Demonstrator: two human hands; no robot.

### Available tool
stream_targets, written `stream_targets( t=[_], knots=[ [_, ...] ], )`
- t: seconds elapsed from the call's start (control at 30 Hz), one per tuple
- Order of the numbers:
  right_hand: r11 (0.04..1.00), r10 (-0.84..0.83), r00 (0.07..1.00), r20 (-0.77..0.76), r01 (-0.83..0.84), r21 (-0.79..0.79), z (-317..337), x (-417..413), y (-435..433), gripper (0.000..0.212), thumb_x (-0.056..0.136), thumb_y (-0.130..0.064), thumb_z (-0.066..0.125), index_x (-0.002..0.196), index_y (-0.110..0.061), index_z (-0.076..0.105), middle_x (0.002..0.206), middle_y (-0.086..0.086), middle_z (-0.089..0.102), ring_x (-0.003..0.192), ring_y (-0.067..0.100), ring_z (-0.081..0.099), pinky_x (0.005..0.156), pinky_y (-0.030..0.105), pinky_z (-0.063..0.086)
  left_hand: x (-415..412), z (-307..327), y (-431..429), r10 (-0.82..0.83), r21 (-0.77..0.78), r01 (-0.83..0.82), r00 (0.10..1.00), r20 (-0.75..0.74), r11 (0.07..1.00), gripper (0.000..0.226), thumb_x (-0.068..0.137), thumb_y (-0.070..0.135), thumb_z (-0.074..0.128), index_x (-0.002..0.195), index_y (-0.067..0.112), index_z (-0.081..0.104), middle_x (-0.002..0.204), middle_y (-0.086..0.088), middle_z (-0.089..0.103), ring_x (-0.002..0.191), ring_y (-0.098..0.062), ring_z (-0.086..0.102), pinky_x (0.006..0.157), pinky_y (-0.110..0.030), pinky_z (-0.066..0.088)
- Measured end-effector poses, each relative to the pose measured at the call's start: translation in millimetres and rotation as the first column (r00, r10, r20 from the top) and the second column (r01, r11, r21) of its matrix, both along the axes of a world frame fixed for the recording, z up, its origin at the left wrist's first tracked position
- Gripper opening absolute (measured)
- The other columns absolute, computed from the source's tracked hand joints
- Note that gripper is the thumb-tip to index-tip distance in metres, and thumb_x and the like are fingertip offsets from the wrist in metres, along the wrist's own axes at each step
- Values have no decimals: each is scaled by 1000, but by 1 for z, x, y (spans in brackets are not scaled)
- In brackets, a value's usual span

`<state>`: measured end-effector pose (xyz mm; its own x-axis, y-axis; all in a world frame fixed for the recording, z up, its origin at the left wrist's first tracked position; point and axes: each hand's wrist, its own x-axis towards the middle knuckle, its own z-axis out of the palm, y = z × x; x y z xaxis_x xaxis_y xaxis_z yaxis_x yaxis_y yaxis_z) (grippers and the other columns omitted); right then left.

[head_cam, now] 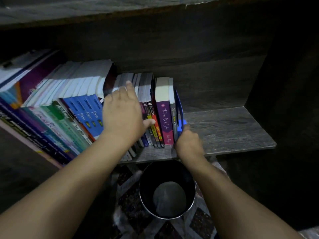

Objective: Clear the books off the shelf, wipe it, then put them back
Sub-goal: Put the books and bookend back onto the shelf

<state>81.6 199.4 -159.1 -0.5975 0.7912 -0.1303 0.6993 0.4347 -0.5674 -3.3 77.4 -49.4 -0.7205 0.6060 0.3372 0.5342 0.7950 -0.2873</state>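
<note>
A row of books (74, 107) stands spine-out on a dark wooden shelf (224, 128). The row ends on the right with a purple book (164, 118) and a thin grey one beside it. My left hand (123, 114) lies flat over the tops of the small books in the middle, fingers straight and thumb against their spines. My right hand (189, 144) is at the row's right end, its fingers curled round the foot of a blue bookend (180, 114) that stands against the last book.
The shelf board right of the bookend is bare up to the dark side panel (284, 83). Below the shelf edge a round black bin (167, 188) stands on a patterned floor mat (131, 204). An upper board (86, 9) overhangs the books.
</note>
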Motion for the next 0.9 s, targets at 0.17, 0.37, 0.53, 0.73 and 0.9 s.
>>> stream_targets(
  t=[0.17, 0.37, 0.53, 0.73, 0.9],
  knots=[
    [1000, -24, 1000, 2, 24, 19, -2, -6, 0, 35, 96, -8, 42, 131, -10, 43, 114, 20, 62, 107, 37, 57, 85, 39, 46, 6, -1, 12, -19, 164, -7, 987, 160, 986, 117, 74, 73, 61, 151, 0, 11, 151, -18, 31, 140, -32, 29, 114, -43, 23],
    [1000, -18, 1000, 11, 18, 25, -5, -4, 0, 35, 94, -8, 45, 129, -11, 43, 112, 21, 62, 107, 38, 58, 84, 38, 46, 9, 7, 23, -119, 399, 48, 981, 156, 916, 106, 80, 77, 45, 148, -2, 23, 137, -18, 47, 126, -32, 45, 101, -39, 38],
    [999, 37, 999, 16, -37, 13, -5, 0, 5, 40, 95, -8, 42, 135, -14, 42, 113, 21, 61, 106, 38, 58, 84, 39, 47, -2, 21, 50, 65, 401, -205, 940, 335, 893, 123, 64, 87, 53, 148, 2, 22, 141, -17, 33, 127, -35, 31, 101, -42, 35],
    [999, 19, 1000, -23, -18, 36, -13, 0, 6, 32, 98, -10, 40, 129, -12, 46, 108, 21, 62, 101, 37, 59, 80, 40, 48, 4, 22, 67, 260, 269, -393, 870, 420, 879, 134, 52, 95, 50, 143, 0, 28, 138, -18, 32, 125, -36, 30, 99, -45, 31],
    [999, 16, 999, -29, -15, 30, -14, 0, 9, 33, 98, -10, 39, 131, -13, 43, 109, 18, 63, 102, 35, 59, 77, 36, 44, 0, 31, 76, 223, 210, -476, 699, 679, 854, 145, 48, 92, 59, 154, 14, -2, 151, -20, 21, 132, -40, 34, 97, -48, 42]
  ],
)
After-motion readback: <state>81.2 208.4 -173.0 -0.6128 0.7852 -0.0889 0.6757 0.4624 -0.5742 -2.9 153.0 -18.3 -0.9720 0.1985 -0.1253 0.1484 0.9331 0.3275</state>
